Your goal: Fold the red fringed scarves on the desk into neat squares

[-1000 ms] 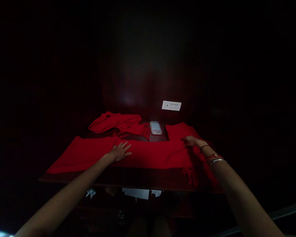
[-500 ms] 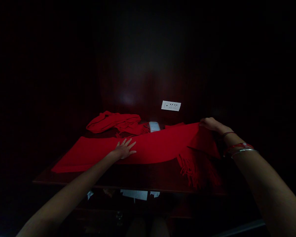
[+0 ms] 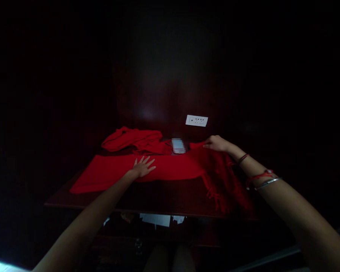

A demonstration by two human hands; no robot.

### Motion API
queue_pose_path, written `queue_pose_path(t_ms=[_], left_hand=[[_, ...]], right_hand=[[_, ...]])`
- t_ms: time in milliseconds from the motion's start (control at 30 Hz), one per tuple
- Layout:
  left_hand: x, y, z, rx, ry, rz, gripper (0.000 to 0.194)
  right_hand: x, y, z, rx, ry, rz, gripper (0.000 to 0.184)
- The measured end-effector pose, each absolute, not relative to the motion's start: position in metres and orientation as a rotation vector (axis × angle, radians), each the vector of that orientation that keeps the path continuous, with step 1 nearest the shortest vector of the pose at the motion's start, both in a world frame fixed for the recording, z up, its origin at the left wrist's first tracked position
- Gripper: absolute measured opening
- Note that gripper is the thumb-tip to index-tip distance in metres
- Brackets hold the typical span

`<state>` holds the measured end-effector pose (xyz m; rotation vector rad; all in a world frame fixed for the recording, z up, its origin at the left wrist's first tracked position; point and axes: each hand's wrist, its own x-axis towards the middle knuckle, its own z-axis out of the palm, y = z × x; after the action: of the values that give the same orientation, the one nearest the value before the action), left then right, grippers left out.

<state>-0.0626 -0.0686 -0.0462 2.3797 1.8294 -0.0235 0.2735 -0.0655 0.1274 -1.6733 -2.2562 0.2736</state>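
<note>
A red scarf (image 3: 170, 168) lies lengthwise along a dark wooden shelf (image 3: 158, 196). Fingers spread, my left hand (image 3: 143, 167) rests flat on its middle. My right hand (image 3: 217, 143) pinches the scarf's upper edge toward the right and holds it slightly raised. The fringe (image 3: 215, 192) hangs loosely below the right hand, in shadow. Behind, at the back left, sits a second red scarf (image 3: 130, 139), bunched up and fringed. More red cloth (image 3: 197, 145) shows just left of my right hand; whether it belongs to another scarf I cannot tell.
A small pale object (image 3: 178, 146), blurred out, lies behind the scarf. On the dark back wall is a white socket plate (image 3: 197, 120). White papers (image 3: 155, 219) lie in a compartment under the shelf's front edge (image 3: 130, 210). Surroundings are very dark.
My right hand has moved left with the scarf's edge, drawing the right end inward and folding it over. My left hand stays pressed on the scarf's middle.
</note>
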Motion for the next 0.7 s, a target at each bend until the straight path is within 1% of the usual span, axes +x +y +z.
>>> queue_pose_path(t_ms=[67, 167, 267, 333, 467, 600, 633, 667, 700], left_hand=[[-0.064, -0.065, -0.044, 2.353, 1.856, -0.042, 0.061], [-0.066, -0.065, -0.042, 2.345, 1.868, -0.045, 0.061], [-0.069, -0.070, -0.044, 2.366, 1.847, -0.029, 0.059], [-0.071, -0.074, -0.045, 2.383, 1.827, -0.025, 0.058], [-0.074, -0.082, -0.046, 2.413, 1.839, 0.000, 0.057], [-0.073, -0.083, -0.047, 2.446, 1.858, 0.027, 0.055], [-0.072, -0.083, -0.047, 2.447, 1.861, 0.028, 0.055], [-0.071, -0.083, -0.047, 2.445, 1.865, 0.027, 0.055], [-0.071, -0.083, -0.047, 2.439, 1.872, 0.023, 0.055]], right_hand=[[0.230, -0.087, 0.107, -1.502, -2.539, 0.357, 0.018], [0.167, -0.121, 0.060, -1.296, -2.709, 0.524, 0.024], [0.126, -0.145, 0.017, -1.220, -2.771, 0.619, 0.018], [0.117, -0.153, 0.002, -1.203, -2.786, 0.671, 0.021], [0.128, -0.156, 0.000, -1.203, -2.795, 0.801, 0.039], [0.149, -0.159, 0.006, -1.106, -2.879, 0.904, 0.062], [0.153, -0.160, 0.007, -1.079, -2.902, 0.890, 0.065], [0.156, -0.160, 0.007, -1.060, -2.913, 0.853, 0.062], [0.160, -0.159, 0.007, -1.051, -2.905, 0.806, 0.054]])
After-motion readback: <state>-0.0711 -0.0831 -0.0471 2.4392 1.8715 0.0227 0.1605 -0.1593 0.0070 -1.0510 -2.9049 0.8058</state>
